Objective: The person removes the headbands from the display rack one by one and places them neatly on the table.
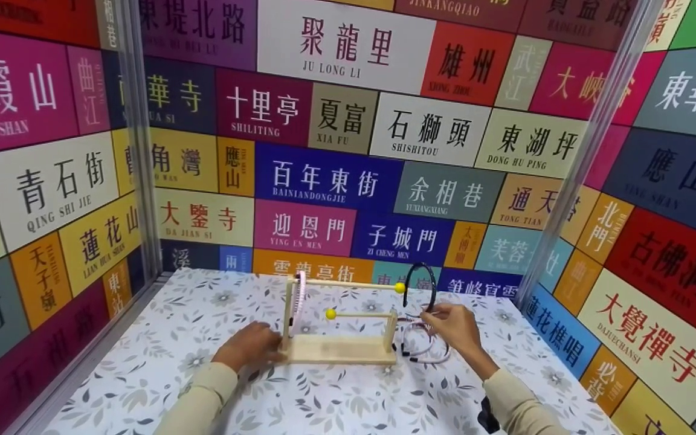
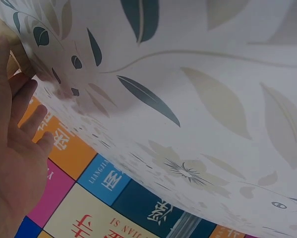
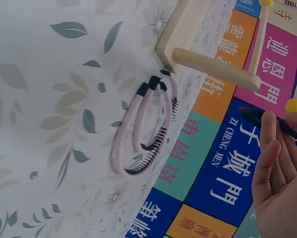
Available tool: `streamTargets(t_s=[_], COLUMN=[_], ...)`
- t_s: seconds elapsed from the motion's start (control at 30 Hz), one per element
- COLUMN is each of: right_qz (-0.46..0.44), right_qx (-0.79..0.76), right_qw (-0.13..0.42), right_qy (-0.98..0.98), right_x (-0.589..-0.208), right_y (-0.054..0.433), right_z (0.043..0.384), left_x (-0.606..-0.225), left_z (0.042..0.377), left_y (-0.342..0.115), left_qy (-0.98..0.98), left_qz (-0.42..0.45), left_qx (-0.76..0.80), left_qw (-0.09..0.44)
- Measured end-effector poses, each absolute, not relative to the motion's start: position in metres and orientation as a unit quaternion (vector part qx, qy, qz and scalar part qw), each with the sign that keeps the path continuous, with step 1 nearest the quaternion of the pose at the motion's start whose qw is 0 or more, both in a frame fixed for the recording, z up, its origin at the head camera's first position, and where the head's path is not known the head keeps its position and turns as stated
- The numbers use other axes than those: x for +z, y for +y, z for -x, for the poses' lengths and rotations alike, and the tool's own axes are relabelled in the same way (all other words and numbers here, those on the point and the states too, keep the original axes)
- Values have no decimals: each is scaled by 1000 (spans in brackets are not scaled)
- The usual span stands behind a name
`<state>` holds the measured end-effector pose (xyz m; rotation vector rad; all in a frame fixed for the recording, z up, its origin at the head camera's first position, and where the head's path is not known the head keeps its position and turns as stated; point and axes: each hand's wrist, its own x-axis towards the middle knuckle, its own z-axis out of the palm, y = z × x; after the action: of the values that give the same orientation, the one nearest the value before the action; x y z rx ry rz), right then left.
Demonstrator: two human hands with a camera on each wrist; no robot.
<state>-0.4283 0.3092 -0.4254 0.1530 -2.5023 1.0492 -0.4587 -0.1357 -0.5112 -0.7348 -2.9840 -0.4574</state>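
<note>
A wooden stand [image 1: 342, 350] has two posts, each with a horizontal rod tipped by a yellow ball. My left hand [image 1: 251, 344] holds the left end of its base; in the left wrist view, the fingers [image 2: 27, 94] meet the wood at the upper left. My right hand [image 1: 454, 326] pinches a black headband [image 1: 432, 290] by its lower part, raised beside the upper rod's yellow ball [image 1: 400, 288]. A pink headband [image 1: 300, 299] hangs on that rod close to the left post. Pink headbands with black teeth [image 3: 122, 144] lie on the table right of the stand.
The table [image 1: 142, 386] wears a white cloth with a leaf and flower print. Colourful panels with Chinese lettering [image 1: 327, 178] wall it in at the back and sides. A small black object [image 1: 488, 417] shows beside the right sleeve.
</note>
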Motion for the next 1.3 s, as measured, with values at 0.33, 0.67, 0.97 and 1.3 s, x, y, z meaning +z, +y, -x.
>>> streamTargets(t_s=[0.33,0.67,0.97,1.3], right_qz=[-28,28,76,93], right_qx=[388,424,462,460], right_qw=[189,137,97,87], right_qy=[-902,-895,-878,-879], right_x=[-456,-478,-501,-510], right_y=[334,352,365,381], right_z=[416,404,403,399], left_x=[-515,-512,-509,-512], left_z=[461,458,456,460], left_y=[-140,-141,-139,-135], left_qy=[-956,-958,-959,-964], left_qz=[256,246,236,218], left_qx=[-139,-147,-157,-154], left_qw=[39,27,22,8])
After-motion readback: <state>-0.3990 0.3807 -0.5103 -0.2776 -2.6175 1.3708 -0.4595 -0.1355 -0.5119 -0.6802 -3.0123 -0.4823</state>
